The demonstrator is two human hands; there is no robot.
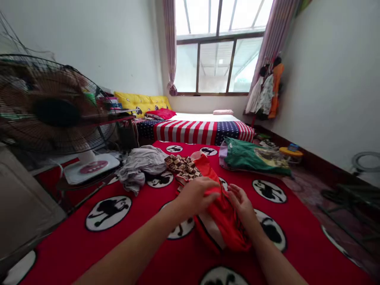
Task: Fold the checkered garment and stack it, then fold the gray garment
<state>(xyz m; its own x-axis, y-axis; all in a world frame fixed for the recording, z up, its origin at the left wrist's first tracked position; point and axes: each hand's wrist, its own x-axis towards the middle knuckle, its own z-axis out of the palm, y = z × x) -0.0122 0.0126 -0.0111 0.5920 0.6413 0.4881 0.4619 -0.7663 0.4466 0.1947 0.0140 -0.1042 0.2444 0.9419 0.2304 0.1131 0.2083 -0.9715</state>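
Observation:
On the red blanket point(154, 221) lies a bright red-orange garment point(221, 209) with a pale panel and dark trim, bunched and partly folded. My left hand point(199, 194) rests over its left side, fingers stretched out and apart. At the garment's right edge is my right hand point(242, 202), its fingers extended and touching or close to the fabric. Just beyond my left hand a brown-and-cream checkered cloth point(183, 167) lies against the garment. A crumpled grey cloth point(145, 162) is farther left. To the right a green garment point(252, 155) lies flat.
At the left a large fan point(56, 111) stands beside the bed on a white base. Behind is a second bed with a striped, starred cover point(187, 132) below a window point(219, 63). Clothes point(265, 95) hang at the right; a yellow stool point(291, 152) stands on the floor.

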